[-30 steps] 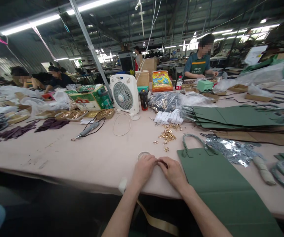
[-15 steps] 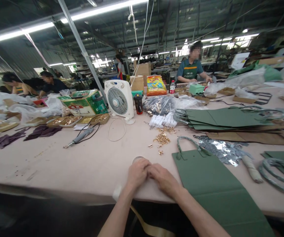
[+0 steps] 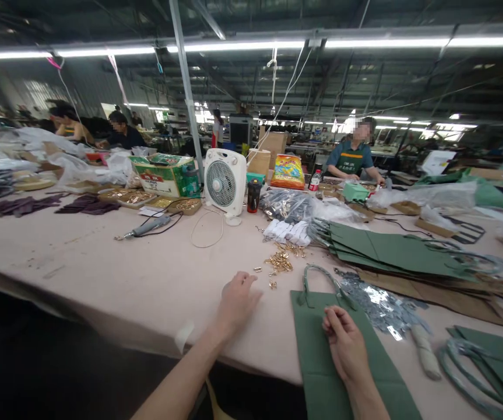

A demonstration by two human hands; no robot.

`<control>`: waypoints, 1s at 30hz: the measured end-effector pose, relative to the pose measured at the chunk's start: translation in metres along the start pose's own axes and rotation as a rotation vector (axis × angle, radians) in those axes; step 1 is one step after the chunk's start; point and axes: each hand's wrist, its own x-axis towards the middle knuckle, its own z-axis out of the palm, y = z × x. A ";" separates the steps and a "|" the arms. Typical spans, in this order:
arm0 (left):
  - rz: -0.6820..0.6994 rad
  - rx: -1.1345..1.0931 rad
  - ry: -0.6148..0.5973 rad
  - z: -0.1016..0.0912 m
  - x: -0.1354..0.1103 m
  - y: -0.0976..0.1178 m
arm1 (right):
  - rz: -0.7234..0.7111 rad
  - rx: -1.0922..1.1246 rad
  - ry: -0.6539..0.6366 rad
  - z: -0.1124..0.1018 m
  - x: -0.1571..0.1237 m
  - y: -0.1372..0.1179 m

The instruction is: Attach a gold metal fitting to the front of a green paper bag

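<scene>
My left hand [image 3: 239,300] is just above the table, its thumb and fingers apart and nothing visible between them. Small gold metal fittings [image 3: 279,261] lie in a loose pile just beyond its fingertips. Over a green bag panel [image 3: 321,350] with a plastic-wrapped handle [image 3: 316,271], my right hand [image 3: 346,344] has its fingers curled in and the thumb pressed against them. Whatever may be inside that grip is hidden. Flat silver metal plates [image 3: 382,306] are heaped to the right of the panel.
Stacked green panels [image 3: 395,248] lie behind the plates, with a wrapped roll [image 3: 425,353] at right. A white fan [image 3: 225,181], a dark tumbler [image 3: 253,195] and a corded grey tool [image 3: 148,226] stand or lie further back. A co-worker [image 3: 354,154] sits across the table.
My hands were together at the table edge by a round pale-rimmed thing; now they are apart. The right has moved over the green panel, the left toward the gold fittings. The view has shifted.
</scene>
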 end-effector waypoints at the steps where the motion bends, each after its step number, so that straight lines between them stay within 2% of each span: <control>1: -0.090 0.015 -0.005 0.006 0.010 0.011 | 0.018 0.057 0.017 -0.002 0.000 0.003; 4: -0.296 0.049 -0.101 0.029 0.041 0.040 | 0.036 0.103 0.037 -0.002 0.001 0.005; 7: -0.340 0.031 -0.148 0.047 0.055 0.054 | 0.050 0.125 0.029 -0.004 0.001 0.004; 9: -0.299 0.002 -0.143 0.053 0.050 0.057 | 0.054 0.157 0.038 -0.006 0.000 0.003; 13: -0.136 -0.061 -0.109 0.057 0.024 0.060 | 0.037 0.178 0.053 -0.008 0.000 0.004; 15: -0.055 -0.188 -0.078 0.060 0.015 0.065 | 0.034 0.182 0.032 -0.006 0.001 0.003; 19: 0.087 -0.616 -0.032 0.077 0.012 0.094 | 0.051 0.258 0.051 -0.004 0.004 -0.002; 22: 0.141 -0.774 -0.081 0.097 0.012 0.124 | 0.078 0.349 0.092 -0.008 0.005 -0.007; 25: 0.176 -0.828 -0.117 0.111 0.010 0.142 | 0.097 0.414 0.087 -0.012 0.005 -0.008; 30: 0.210 -0.826 -0.125 0.117 0.008 0.140 | 0.124 0.408 0.062 -0.012 0.005 -0.006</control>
